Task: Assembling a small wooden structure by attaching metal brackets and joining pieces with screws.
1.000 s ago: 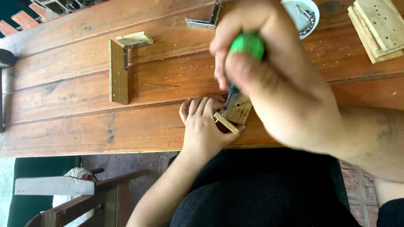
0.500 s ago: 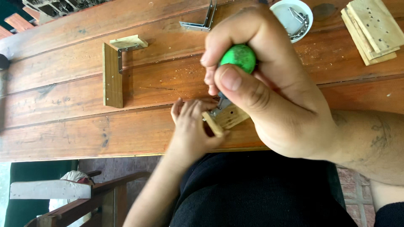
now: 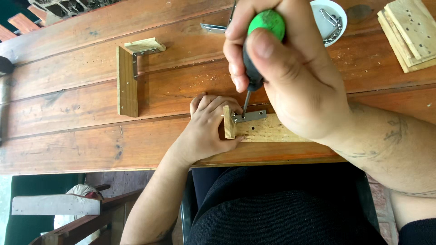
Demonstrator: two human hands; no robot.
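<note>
"While I watch, where is the screwdriver (image 3: 256,50)?"

"My right hand (image 3: 290,77) is wrapped tight around it. The tip points down onto the bracket (image 3: 249,116), right below the hand."

"And the wood (image 3: 268,130)?"

"It lies long ways, left to right, near the table (image 3: 91,145) edge. My left hand (image 3: 206,129) is nearer its left end, fingers pressed on it."

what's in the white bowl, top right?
The white bowl holds a few metal brackets, seen at its right side. Its left part is covered by the right hand gripping the green-handled screwdriver, so the rest of its contents cannot be seen.
</note>
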